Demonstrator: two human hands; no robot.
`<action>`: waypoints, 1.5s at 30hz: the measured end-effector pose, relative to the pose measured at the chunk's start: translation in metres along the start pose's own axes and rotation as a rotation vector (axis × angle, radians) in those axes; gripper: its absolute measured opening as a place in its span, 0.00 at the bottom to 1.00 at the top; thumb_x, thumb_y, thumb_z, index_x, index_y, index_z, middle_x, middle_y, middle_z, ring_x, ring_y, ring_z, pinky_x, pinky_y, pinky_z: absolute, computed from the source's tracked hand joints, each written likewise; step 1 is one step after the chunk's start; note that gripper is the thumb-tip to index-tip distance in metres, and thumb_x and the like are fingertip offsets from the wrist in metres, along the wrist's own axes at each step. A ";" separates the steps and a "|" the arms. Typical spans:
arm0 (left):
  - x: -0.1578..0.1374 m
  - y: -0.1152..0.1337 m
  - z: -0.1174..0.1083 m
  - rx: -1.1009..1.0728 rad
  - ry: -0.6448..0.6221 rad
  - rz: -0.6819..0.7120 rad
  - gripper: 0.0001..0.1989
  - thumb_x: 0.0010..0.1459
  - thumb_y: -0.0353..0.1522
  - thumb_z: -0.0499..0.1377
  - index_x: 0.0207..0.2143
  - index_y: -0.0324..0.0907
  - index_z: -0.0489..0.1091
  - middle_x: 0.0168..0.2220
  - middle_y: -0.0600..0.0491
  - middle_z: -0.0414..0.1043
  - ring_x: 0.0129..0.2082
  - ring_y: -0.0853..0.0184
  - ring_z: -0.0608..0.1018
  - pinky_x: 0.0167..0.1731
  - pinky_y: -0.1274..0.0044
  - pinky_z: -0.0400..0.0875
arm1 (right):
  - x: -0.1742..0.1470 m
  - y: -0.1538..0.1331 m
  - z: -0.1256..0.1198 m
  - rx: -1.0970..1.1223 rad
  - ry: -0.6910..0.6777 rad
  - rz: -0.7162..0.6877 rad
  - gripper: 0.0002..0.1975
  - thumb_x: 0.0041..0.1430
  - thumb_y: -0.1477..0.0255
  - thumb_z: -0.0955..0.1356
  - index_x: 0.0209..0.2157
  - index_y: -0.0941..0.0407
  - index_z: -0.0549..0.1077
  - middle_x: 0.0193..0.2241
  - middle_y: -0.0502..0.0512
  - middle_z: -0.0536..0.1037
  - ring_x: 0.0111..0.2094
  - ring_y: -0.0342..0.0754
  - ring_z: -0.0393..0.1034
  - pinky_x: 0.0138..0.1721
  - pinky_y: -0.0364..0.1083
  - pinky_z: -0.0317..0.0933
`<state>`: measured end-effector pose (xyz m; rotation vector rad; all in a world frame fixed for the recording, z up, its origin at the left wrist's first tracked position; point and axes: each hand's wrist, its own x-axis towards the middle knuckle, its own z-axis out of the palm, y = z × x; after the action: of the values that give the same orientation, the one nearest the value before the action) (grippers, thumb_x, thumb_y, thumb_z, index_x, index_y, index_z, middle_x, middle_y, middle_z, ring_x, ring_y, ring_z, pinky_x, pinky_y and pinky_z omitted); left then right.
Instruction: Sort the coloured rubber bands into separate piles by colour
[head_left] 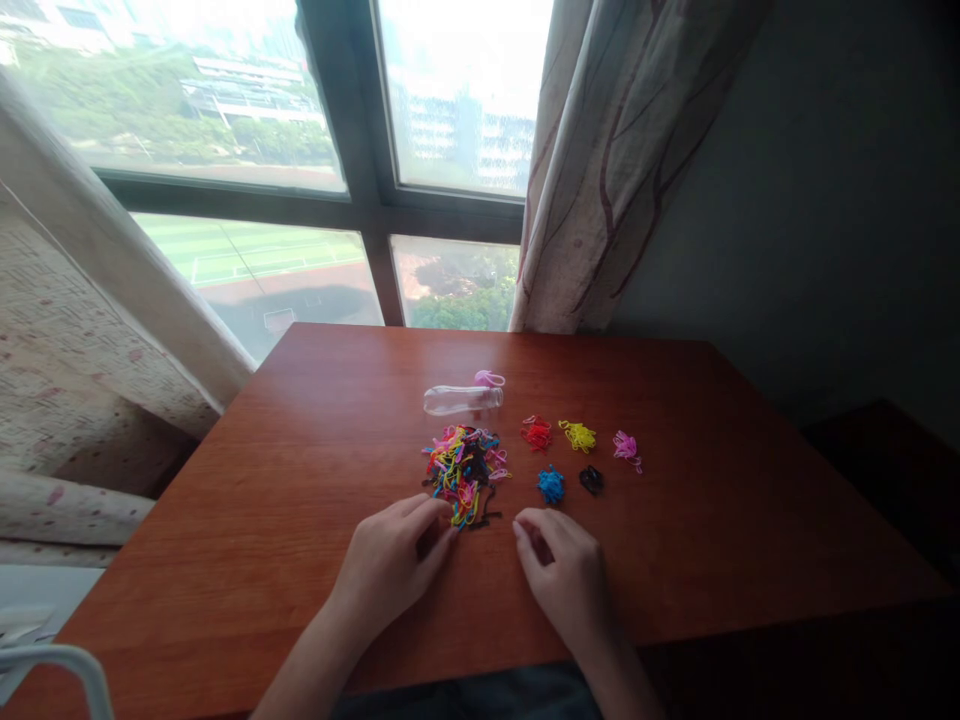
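Note:
A mixed heap of small coloured rubber bands [461,465] lies on the wooden table, with red, yellow, pink, blue and black among them. At its near edge is my left hand [394,550], fingers curled and thumb close to the index finger; whatever the tips hold is too small to make out. My right hand [562,565] rests right of the heap, closed in a loose pinch whose contents I cannot make out. Beyond it are small single-colour piles: blue bands [550,485], black bands [591,480], red bands [536,433], yellow bands [578,436] and pink bands [626,447].
A clear bottle [461,400] lies on its side behind the heap, with a pink looped piece [489,379] by its mouth. The table [247,520] reaches to a window with curtains [600,180]. A white curved tube [67,655] stands at the lower left.

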<state>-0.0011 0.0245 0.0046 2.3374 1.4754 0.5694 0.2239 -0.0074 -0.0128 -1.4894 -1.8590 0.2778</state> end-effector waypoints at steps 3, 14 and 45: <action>0.000 -0.001 0.001 0.006 0.000 -0.005 0.04 0.60 0.34 0.57 0.38 0.46 0.70 0.33 0.55 0.76 0.31 0.66 0.77 0.30 0.78 0.67 | 0.003 -0.013 0.007 0.024 -0.068 -0.029 0.08 0.65 0.75 0.63 0.32 0.54 0.72 0.26 0.50 0.74 0.28 0.46 0.69 0.32 0.44 0.58; -0.002 0.000 0.000 0.029 -0.012 -0.023 0.04 0.61 0.33 0.56 0.37 0.46 0.69 0.32 0.55 0.75 0.31 0.65 0.77 0.30 0.77 0.66 | 0.002 -0.010 0.007 0.092 -0.085 0.008 0.06 0.63 0.75 0.64 0.33 0.54 0.72 0.26 0.49 0.74 0.28 0.45 0.69 0.31 0.43 0.57; 0.000 -0.003 -0.004 -0.200 0.039 -0.015 0.07 0.64 0.33 0.53 0.37 0.44 0.71 0.30 0.55 0.74 0.28 0.69 0.75 0.31 0.79 0.68 | 0.003 -0.012 0.005 0.070 -0.086 0.000 0.06 0.63 0.75 0.64 0.32 0.54 0.72 0.25 0.49 0.75 0.27 0.45 0.70 0.31 0.42 0.58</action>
<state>-0.0053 0.0259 0.0062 2.1719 1.3818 0.7268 0.2111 -0.0070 -0.0084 -1.4499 -1.8969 0.4086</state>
